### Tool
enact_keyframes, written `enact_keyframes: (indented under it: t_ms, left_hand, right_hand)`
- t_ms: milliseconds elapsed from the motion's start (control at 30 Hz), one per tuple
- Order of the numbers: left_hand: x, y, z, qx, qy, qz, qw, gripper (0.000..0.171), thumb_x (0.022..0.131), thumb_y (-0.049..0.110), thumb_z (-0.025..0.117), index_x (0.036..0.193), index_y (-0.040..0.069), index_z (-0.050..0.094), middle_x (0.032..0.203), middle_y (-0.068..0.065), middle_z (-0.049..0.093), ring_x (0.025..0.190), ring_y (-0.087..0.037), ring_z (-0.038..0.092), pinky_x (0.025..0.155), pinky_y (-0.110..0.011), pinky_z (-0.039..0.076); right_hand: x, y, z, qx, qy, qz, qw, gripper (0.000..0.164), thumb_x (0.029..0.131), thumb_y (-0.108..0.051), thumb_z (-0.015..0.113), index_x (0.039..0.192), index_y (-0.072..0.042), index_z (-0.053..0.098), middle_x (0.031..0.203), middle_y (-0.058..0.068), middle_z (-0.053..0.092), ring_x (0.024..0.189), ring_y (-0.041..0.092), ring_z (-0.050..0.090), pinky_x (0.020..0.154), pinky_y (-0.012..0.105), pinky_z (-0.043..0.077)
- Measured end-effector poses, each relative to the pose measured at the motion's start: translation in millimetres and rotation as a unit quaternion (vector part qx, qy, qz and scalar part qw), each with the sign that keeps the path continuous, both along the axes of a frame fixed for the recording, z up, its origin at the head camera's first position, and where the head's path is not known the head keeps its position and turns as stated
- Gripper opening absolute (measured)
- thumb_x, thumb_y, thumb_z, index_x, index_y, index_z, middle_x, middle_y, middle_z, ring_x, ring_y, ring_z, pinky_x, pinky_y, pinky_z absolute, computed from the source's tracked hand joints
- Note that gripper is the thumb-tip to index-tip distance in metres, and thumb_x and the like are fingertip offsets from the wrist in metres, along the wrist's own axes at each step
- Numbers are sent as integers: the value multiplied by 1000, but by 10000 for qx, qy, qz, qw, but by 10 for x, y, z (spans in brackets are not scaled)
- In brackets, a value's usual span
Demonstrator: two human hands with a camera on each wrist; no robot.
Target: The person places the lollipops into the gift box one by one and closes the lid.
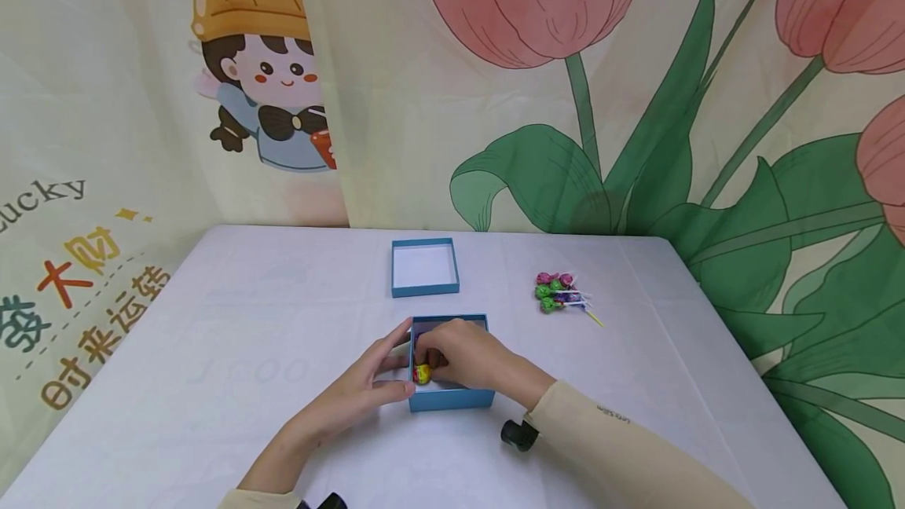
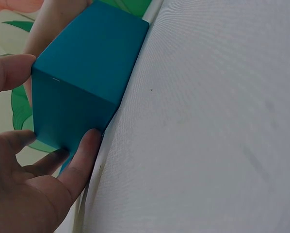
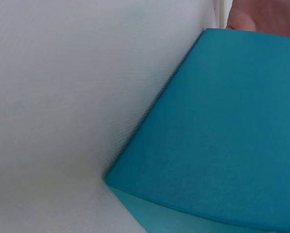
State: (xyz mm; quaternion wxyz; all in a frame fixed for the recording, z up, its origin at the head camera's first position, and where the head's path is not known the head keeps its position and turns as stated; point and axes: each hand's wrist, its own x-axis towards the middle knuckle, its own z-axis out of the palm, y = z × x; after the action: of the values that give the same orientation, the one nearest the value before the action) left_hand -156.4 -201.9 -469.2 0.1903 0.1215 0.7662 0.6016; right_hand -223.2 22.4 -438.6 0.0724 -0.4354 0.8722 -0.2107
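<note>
A blue open-topped box (image 1: 452, 399) stands on the table in front of the person. The left hand (image 1: 378, 375) rests along its left side, thumb near the front corner and fingertip at the back corner; in the left wrist view its fingers (image 2: 84, 155) touch the wall. Reaching down inside from the right, the right hand (image 1: 463, 356) has curled fingers and pinches a yellow-and-red lollipop (image 1: 422, 374) by the box's left wall. The lollipop's stick is hidden under that hand. Only the box's outer wall (image 3: 213, 126) and part of the left hand (image 3: 264, 17) show in the right wrist view.
Behind the box lies a shallow blue lid (image 1: 426, 290), its white inside facing up. A small pile of wrapped lollipops (image 1: 555, 293), pink, green and purple, lies at the back right of the white-covered table (image 1: 247, 320). A printed curtain (image 1: 396, 100) hangs behind.
</note>
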Motion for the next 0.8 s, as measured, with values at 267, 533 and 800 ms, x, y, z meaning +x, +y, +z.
enact_keyframes:
  t_ms: [267,533,800]
  left_hand:
    - [17,21,40,12,142,-81,9999,88,103,27,70,171,36,16,178,-11,11,156,-42,34,121,-65,34]
    - [1,33,37,-17,114,-7,9999,89,101,27,72,171,36,17,178,-11,13,156,-42,34,122,-65,33]
    - [5,29,20,-87,90,98,9999,90,100,27,74,170,38,19,178,-9,15,156,-41,34,123,-63,33]
  right_hand:
    - [-21,78,71,98,-14,-68,9999,16,92,-14,85,107,-15,79,91,-8,74,77,0,61,72,11,52]
    - [-141,413,356,-275,-166,-436,9985,23,95,-13,82,118,-13,78,96,-6,73,85,10,65,76,19,57]
    - [-378,916,575,-632,42,-832,9945,23,95,-9,81,117,-12,77,102,0,76,87,12,69,76,22,60]
